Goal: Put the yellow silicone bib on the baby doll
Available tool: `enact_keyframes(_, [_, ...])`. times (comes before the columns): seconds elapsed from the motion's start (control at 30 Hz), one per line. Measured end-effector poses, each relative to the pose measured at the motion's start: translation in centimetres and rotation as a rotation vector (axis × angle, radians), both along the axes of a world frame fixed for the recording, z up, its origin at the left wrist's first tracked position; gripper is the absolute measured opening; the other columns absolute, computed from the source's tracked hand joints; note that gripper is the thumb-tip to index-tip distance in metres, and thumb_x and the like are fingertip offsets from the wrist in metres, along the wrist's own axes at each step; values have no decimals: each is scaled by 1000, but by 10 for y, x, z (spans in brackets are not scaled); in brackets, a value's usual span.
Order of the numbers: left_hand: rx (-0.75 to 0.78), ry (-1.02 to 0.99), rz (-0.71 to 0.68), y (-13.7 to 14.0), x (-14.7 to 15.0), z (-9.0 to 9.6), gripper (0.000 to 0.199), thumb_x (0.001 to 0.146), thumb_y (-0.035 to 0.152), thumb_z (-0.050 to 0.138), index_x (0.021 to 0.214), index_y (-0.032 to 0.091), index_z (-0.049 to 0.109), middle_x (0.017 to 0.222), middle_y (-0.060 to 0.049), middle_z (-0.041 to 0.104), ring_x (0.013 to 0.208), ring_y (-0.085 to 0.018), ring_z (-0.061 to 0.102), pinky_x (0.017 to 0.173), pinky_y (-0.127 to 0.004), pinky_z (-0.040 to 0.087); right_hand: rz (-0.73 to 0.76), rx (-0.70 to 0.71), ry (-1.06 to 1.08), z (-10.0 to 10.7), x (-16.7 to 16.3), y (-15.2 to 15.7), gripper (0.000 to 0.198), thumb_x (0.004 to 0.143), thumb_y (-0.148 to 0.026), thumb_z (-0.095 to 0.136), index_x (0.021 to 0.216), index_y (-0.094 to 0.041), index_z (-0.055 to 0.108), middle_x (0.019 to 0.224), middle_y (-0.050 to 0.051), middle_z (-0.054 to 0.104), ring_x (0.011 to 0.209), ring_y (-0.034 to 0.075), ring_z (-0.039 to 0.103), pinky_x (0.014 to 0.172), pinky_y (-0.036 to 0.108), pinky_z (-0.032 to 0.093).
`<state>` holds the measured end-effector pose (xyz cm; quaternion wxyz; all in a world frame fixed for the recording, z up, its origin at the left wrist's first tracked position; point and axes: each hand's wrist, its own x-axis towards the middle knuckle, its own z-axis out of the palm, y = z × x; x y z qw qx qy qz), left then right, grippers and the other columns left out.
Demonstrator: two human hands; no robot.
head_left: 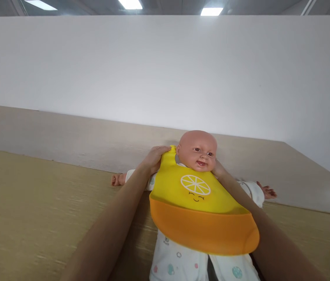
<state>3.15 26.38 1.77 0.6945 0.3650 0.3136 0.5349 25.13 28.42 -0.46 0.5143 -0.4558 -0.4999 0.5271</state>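
A bald baby doll (196,146) in white printed clothes lies face up with its arms stretched out to both sides. Over its chest is a yellow bib (171,183) with a citrus slice and a smiling face on it. An orange catch pocket (203,226) runs along the bib's lower edge. My left hand (154,157) is closed on the bib's neck strap, beside the doll's head. On the other side my right hand (219,170) reaches in at the doll's neck, its fingers hidden behind the head and bib.
The doll lies on a tan, wood-like surface (36,199). Behind its head runs a low, pale ledge (80,134), backed by a white wall (153,74). Ceiling lights (130,4) show at the top.
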Motion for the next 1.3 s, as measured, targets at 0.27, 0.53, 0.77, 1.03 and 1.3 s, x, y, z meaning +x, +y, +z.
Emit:
enact_keyframes(0.27, [15,-18,-58,-1,2,-1,22,61,28,72,71,13,60,64,-2,64,56,-11,57,58,-22,42,-24,-63,46,1,-1,0,38,42,-49,79,62,-21,63,71,7,69,81,28,63,72,39,50])
enact_keyframes(0.53, [-10,187,122,1,7,2,14,64,28,60,67,14,60,60,-1,60,53,-12,52,54,-24,39,-39,0,25,-3,0,1,33,49,-51,75,64,-22,65,71,6,71,92,30,63,79,40,51])
enact_keyframes(0.77, [155,786,339,9,5,9,20,66,18,52,46,17,50,47,3,41,51,-10,38,52,-23,28,-29,8,6,-4,1,1,28,54,-44,71,68,-20,66,75,6,72,93,29,64,81,40,50])
enact_keyframes(1.03, [247,866,226,3,17,10,17,58,12,44,48,16,56,48,2,48,54,-12,42,52,-22,29,26,-42,-95,9,2,-4,22,56,-35,66,70,-19,69,66,5,71,74,27,66,65,35,51])
enact_keyframes(1.3, [175,714,329,8,11,10,15,60,25,52,52,15,59,53,1,55,53,-11,47,51,-21,34,34,-93,-23,18,6,-6,37,52,-22,56,86,-18,70,69,3,71,54,18,60,51,27,46])
